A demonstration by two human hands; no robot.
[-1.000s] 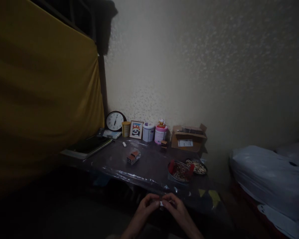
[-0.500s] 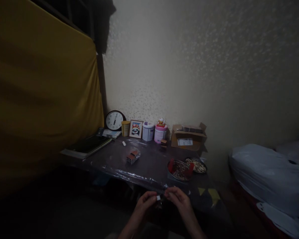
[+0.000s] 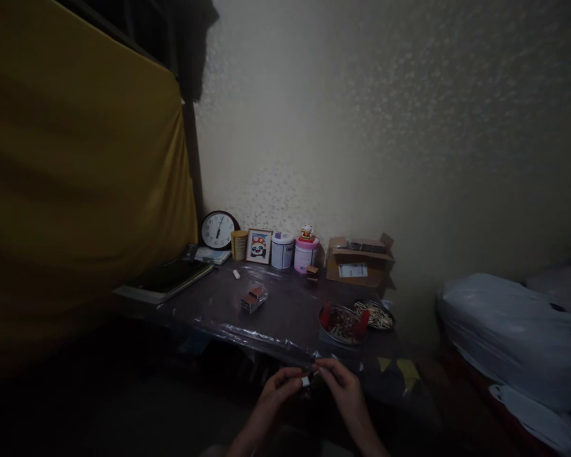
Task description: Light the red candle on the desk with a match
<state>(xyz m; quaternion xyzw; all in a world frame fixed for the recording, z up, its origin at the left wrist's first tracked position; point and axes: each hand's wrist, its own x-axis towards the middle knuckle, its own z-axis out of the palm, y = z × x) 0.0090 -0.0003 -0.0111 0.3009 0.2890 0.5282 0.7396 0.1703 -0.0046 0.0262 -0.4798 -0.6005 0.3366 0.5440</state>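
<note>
Low in the head view, my left hand (image 3: 276, 392) and my right hand (image 3: 339, 383) meet in front of the dark table (image 3: 285, 317). Between their pinched fingertips is a small pale object (image 3: 306, 380), too dim to name. Both hands have curled fingers. Just beyond them on the table stands a round metal pan with red handles (image 3: 344, 324) holding small bits, and beside it a dish of pale sticks (image 3: 374, 315).
A wrapped small box (image 3: 252, 299) lies mid-table. Along the wall stand a clock (image 3: 217, 230), a framed picture (image 3: 259, 246), tins (image 3: 282, 251) and a cardboard box (image 3: 359, 261). A notebook (image 3: 166, 280) lies at left by a yellow cloth (image 3: 76, 190). Pale bedding (image 3: 514, 336) sits at right.
My hands have drawn slightly apart and shifted a little up and right, the small pale object now showing between the fingertips. The view has drifted slightly.
</note>
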